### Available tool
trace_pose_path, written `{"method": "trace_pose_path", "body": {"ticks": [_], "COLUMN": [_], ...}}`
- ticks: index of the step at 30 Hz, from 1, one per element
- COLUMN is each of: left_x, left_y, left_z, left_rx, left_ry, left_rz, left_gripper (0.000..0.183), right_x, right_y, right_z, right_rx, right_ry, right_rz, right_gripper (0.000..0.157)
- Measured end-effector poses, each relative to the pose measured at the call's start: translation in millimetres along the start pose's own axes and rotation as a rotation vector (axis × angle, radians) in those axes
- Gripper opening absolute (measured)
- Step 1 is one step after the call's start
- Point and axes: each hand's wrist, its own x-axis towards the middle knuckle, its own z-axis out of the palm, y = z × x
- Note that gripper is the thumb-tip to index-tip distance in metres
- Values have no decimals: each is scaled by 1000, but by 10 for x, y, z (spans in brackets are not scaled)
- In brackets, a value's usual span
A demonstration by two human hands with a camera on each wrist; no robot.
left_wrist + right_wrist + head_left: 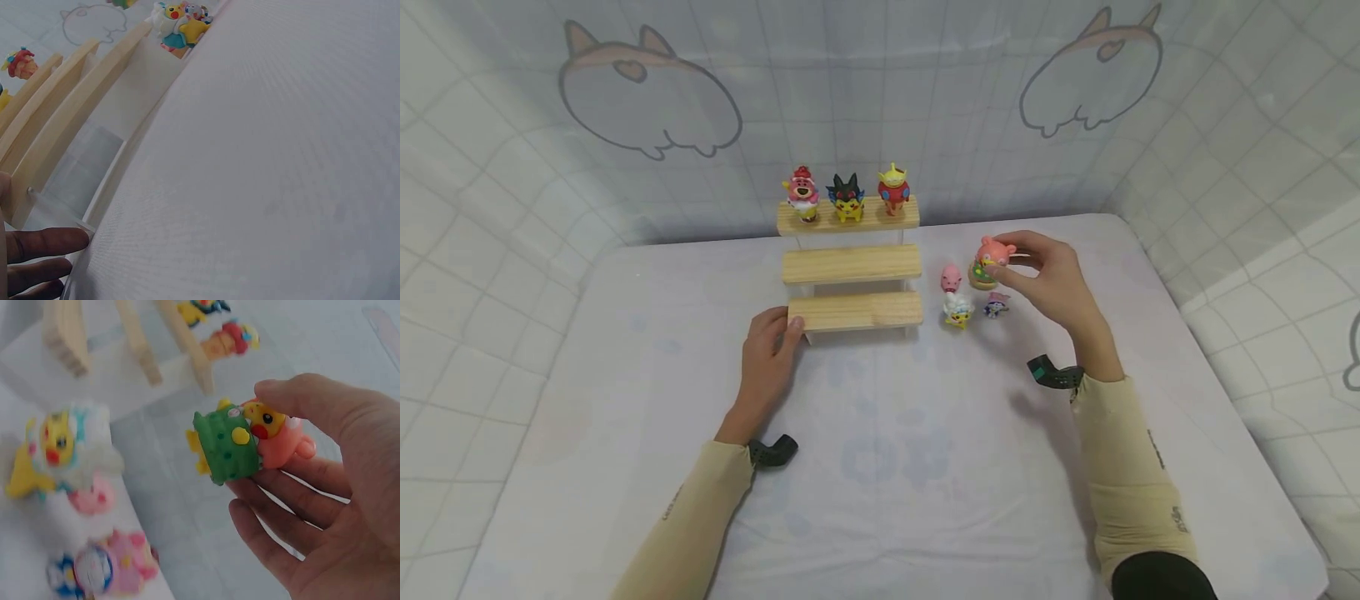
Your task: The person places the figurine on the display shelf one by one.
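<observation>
My right hand [1048, 275] pinches a small figurine [228, 447] with a yellow face, a pink hood and a green body, thumb on one side and fingers on the other. It is held beside several figurines right of a three-tier wooden display stand [853, 310]. My left hand [767, 360] holds the left end of the stand's lowest shelf, thumb at the front edge. In the left wrist view its fingers [50, 244] reach along the clear side support. Closest to the right hand are a white fleecy figurine [957, 307], a pink one [951, 278] and a small pink-and-blue one [996, 305].
On the top shelf stand a pink bear figurine [802, 196], a dark-hooded yellow figurine [847, 200] and a three-eyed figurine in red [893, 190]. The middle shelf [850, 264] is bare wood. A white cloth [880, 467] covers the table, and patterned curtains [880, 108] hang around it.
</observation>
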Motion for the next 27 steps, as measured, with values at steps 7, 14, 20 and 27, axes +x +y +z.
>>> {"method": "trace_pose_path", "body": {"ticks": [7, 14, 20, 27], "left_x": [6, 11, 18, 27], "left_y": [-38, -60, -69, -62], "left_z": [-3, -11, -9, -9], "left_rx": [5, 2, 8, 6], "left_ry": [1, 2, -2, 2], "left_rz": [4, 12, 14, 20], "left_gripper": [44, 44, 44, 43], "right_x": [74, 152, 222, 327], "right_y": [-204, -376, -502, -696], "right_z": [223, 452, 598, 763], "right_rx": [41, 81, 117, 146], "right_ry": [-33, -48, -40, -36], "right_rz": [-17, -64, -81, -111], "right_gripper": [38, 37, 39, 43]}}
